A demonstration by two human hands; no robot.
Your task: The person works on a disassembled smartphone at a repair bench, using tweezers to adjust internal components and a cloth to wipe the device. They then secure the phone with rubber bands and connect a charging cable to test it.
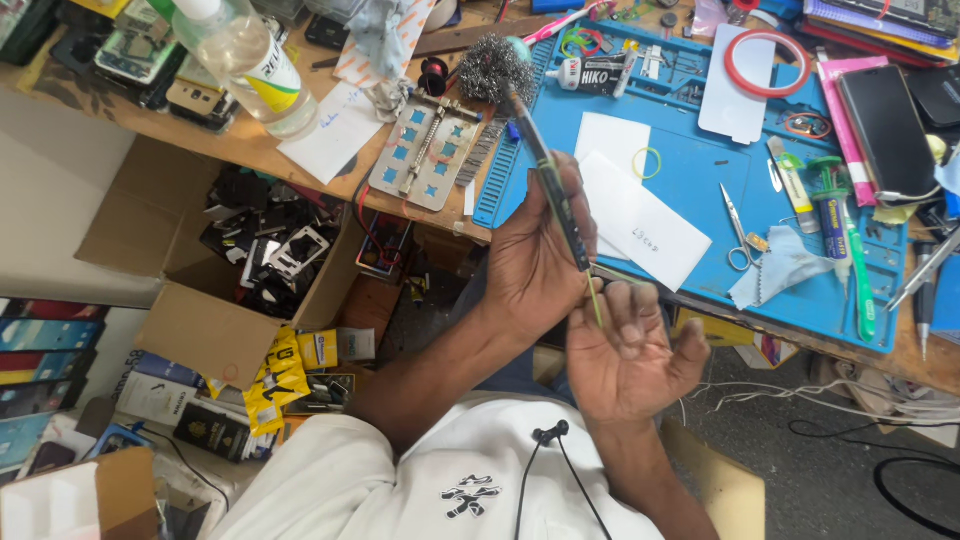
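Observation:
My left hand (535,262) grips a thin dark phone (548,170) held edge-on, its top pointing up toward the bench. My right hand (628,352) sits just below and to the right, palm up. Its fingers pinch a thin yellow-green pick (597,300) whose tip meets the phone's lower edge. Both hands hover in front of the bench edge, above my lap and white shirt (430,480).
A blue work mat (700,170) holds white cards, scissors (735,235), a red tape ring (766,62), a green syringe (835,215) and a cloth. A black phone (885,130) lies at the right. A metal clamp jig (430,150), a steel wool ball (497,68) and a clear bottle (245,55) stand to the left. An open cardboard box (190,330) of parts is on the floor.

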